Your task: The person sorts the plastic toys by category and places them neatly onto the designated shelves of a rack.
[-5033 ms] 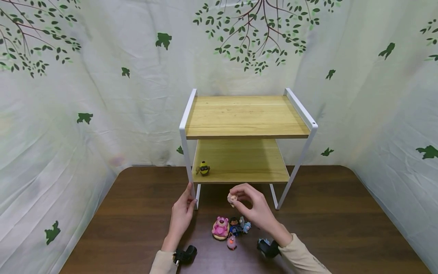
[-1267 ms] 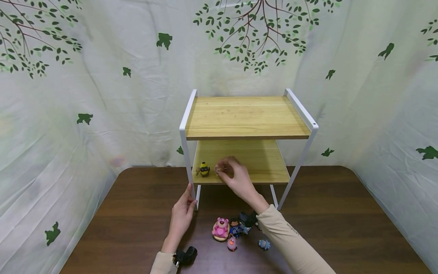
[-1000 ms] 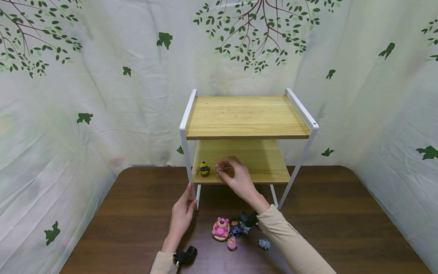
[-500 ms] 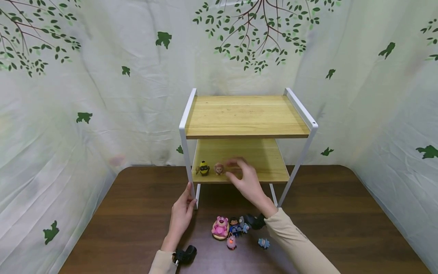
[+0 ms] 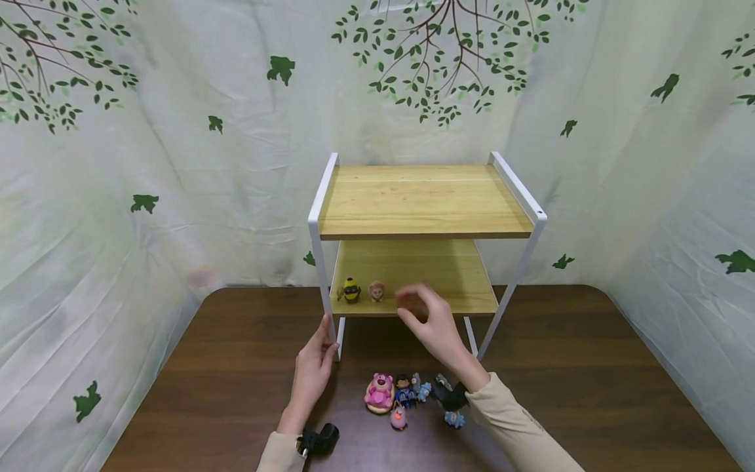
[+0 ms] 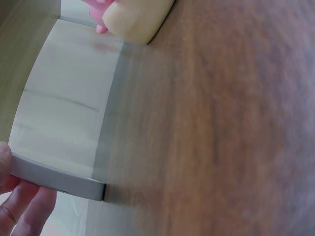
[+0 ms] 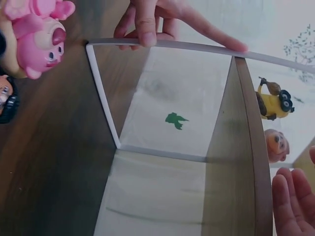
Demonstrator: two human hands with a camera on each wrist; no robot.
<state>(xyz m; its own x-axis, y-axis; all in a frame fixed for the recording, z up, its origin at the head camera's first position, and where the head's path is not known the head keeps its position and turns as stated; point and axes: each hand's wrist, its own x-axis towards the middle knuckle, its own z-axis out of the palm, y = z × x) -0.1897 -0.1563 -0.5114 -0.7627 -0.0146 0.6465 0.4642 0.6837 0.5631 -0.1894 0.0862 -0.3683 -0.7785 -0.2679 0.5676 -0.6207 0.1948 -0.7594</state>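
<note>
My left hand (image 5: 314, 364) grips the white front-left leg (image 6: 64, 182) of a two-tier shelf (image 5: 425, 200), thumb and fingers on either side of it. On the lower board (image 5: 430, 265) stand two toy figurines: a yellow-and-black Minion (image 5: 351, 290) at the left, and a small pinkish-brown animal figurine (image 5: 376, 290) beside it. Just right of that figurine, at the board's front edge, hovers my right hand (image 5: 435, 322), its fingers loosely curved with nothing between them. In the right wrist view its fingertips (image 7: 280, 189) are apart from the animal figurine.
On the brown table (image 5: 236, 393) in front of the shelf stand a pink bear figurine (image 5: 380, 393), a dark-haired figure in blue (image 5: 404, 391), a small pink figurine (image 5: 398, 417) and several blue-grey ones. One blue figurine (image 5: 454, 419) sits below the right wrist. Leaf-printed cloth (image 5: 236, 196) surrounds the table.
My right hand has carried the animal figurine onto the lower board beside the Minion, let go of it and drawn back toward the right. My left hand has stayed on the leg.
</note>
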